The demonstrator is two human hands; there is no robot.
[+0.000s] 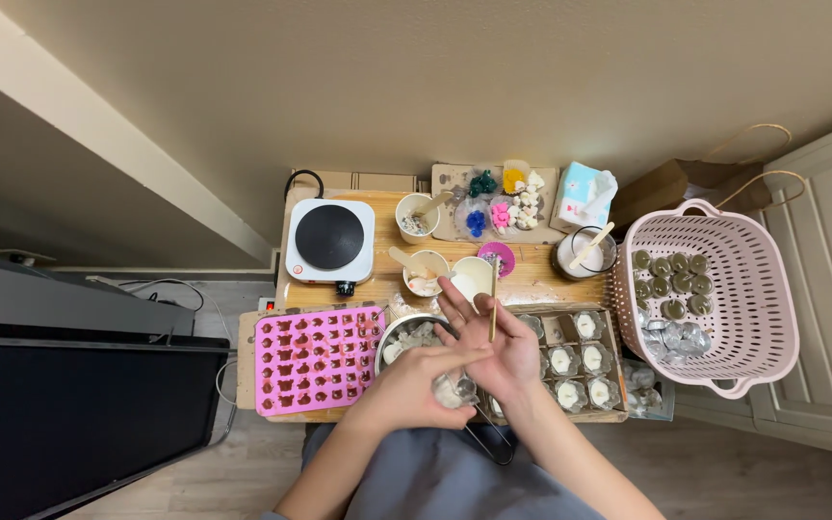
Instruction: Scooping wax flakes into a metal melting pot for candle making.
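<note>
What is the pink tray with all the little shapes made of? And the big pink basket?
The pink mould tray looks like silicone: matte, soft-edged, with rows of little shaped hollows. The pink basket looks like hard plastic: smooth, with a grid of small holes through its walls. The stick in the right hand looks wooden, pale and thin.

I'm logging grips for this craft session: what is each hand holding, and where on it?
The right hand holds a thin wooden stick by its lower end, upright between the fingers. The left hand grips a small clear cup around its side.
</note>
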